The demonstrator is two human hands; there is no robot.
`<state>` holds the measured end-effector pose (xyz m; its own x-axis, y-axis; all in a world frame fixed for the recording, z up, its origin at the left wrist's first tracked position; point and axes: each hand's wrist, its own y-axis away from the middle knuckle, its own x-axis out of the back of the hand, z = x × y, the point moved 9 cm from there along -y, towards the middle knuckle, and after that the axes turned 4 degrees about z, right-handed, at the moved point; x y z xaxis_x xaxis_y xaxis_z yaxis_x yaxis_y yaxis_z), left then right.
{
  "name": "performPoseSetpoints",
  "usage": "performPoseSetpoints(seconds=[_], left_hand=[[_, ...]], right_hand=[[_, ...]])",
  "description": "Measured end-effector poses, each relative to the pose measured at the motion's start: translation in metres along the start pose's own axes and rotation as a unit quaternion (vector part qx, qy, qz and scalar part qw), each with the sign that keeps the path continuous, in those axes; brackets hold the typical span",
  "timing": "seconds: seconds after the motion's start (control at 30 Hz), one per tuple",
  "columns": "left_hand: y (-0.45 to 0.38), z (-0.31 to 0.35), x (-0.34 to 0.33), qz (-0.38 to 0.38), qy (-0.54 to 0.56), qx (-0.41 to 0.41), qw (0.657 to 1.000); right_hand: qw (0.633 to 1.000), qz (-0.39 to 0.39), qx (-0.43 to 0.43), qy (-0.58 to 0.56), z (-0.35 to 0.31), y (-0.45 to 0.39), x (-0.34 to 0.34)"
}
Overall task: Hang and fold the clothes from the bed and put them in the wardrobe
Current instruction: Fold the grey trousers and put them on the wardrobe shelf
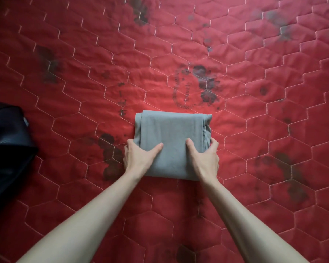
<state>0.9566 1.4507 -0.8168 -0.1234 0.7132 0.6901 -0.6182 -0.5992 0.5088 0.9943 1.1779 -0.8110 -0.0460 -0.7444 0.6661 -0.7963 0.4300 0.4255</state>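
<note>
A grey garment (172, 130), folded into a thick rectangle, lies in the middle of the red quilted bed (254, 92). My left hand (139, 156) grips its left side, thumb on top and fingers tucked under the edge. My right hand (203, 156) grips its right side in the same way, thumb on top and fingers around the layered edge.
A dark navy, shiny garment (6, 149) lies in a heap at the left edge of the bed. The bedspread has white hexagon stitching and several dark blotches. The wardrobe is out of view.
</note>
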Motion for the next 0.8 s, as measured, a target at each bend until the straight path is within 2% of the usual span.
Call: performPoseSetpoints(seconds=[0.1,0.37,0.6,0.8], left_hand=[[-0.007,0.002,-0.001,-0.059,0.018,0.006,0.998],[0.007,-0.009,-0.009,-0.179,0.186,0.055,0.964],[0.033,-0.007,0.007,-0.213,0.247,0.038,0.945],[0.073,0.007,0.061,-0.148,0.255,-0.005,0.955]], right_hand=[[0.998,-0.046,-0.032,0.038,-0.002,-0.004,-0.003],[0.985,-0.162,-0.009,-0.06,0.011,-0.007,-0.002],[0.976,-0.175,0.065,-0.112,-0.008,0.017,0.019],[0.974,-0.169,0.127,-0.079,-0.058,0.059,0.067]])
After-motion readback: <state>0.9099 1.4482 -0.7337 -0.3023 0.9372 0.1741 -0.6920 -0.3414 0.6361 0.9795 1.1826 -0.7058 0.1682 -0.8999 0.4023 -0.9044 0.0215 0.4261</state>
